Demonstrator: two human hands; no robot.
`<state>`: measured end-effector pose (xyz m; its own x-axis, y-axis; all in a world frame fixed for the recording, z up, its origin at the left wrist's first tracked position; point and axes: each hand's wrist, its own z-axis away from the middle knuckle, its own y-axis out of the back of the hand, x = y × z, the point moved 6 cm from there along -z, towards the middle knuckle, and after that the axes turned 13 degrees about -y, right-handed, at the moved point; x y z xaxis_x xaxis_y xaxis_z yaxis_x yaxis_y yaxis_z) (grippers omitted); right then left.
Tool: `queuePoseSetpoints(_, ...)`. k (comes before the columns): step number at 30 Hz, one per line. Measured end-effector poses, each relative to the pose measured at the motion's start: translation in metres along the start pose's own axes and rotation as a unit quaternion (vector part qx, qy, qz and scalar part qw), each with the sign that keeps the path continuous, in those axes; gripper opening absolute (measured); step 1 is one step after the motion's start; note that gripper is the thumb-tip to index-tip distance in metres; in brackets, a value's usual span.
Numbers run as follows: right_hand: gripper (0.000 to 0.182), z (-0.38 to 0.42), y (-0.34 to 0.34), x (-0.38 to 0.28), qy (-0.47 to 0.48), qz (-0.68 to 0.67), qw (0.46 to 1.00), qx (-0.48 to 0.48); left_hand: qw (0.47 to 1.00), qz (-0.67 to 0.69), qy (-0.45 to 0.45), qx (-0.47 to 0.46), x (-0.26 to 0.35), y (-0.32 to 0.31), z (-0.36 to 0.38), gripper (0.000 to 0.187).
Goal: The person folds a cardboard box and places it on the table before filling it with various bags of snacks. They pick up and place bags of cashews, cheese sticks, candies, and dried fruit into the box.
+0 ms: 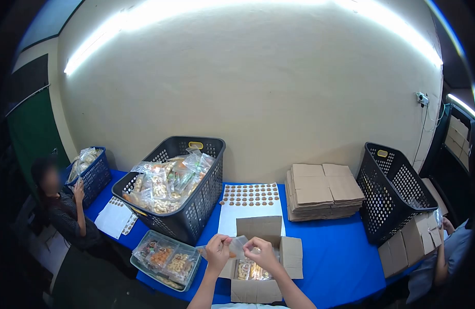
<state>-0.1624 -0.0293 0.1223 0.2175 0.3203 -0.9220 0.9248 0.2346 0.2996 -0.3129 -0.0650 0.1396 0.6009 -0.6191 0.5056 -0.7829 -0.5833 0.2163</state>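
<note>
Above an open cardboard box (256,291), my left hand (218,251) and my right hand (260,253) pinch a small clear plastic bag (238,247) between them. Something orange shows in the bag beside my left fingers. Inside the box lie clear packets of pale snacks (253,270), partly hidden by my right hand. To the left of the box, a clear plastic tub (194,276) holds packets of orange and pale snacks. Behind the box lies a white sheet (250,198) with rows of round brown stickers.
A large black basket (193,221) full of snack packets stands back left, near a blue basket (96,177) and papers (113,218). Flattened cartons (322,191) and another black basket (374,206) are right. One person (67,211) stands left; another's sleeve (454,252) shows right.
</note>
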Motion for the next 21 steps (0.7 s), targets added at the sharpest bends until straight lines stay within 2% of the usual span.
queuePoseSetpoints(2, 0.010, 0.001, 0.003, 0.004, -0.013, 0.010, 1.000, -0.001, 1.000, -0.007, -0.014, 0.000, 0.003, -0.001, 0.001, 0.016)
queuePoseSetpoints(6, 0.009, 0.009, 0.005, -0.006, 0.036, 0.047, 0.998, 0.014, 0.999, -0.007, -0.046, 0.028, 0.005, 0.004, -0.002, 0.018)
queuePoseSetpoints(9, 0.010, 0.012, 0.004, -0.010, 0.059, 0.074, 0.995, 0.027, 0.998, 0.006, 0.005, 0.056, -0.002, 0.014, -0.004, 0.020)
queuePoseSetpoints(10, 0.010, 0.014, 0.002, -0.010, 0.068, 0.090, 0.993, 0.032, 0.998, 0.001, -0.013, 0.068, -0.004, 0.018, -0.004, 0.028)
queuePoseSetpoints(11, 0.011, 0.017, 0.000, -0.010, 0.076, 0.105, 0.991, 0.036, 0.998, -0.002, -0.010, 0.062, -0.005, 0.020, -0.003, 0.026)
queuePoseSetpoints(21, 0.013, 0.036, -0.009, -0.009, -0.011, -0.019, 0.999, -0.042, 0.996, -0.041, 0.001, 0.083, -0.005, 0.023, 0.004, 0.026)
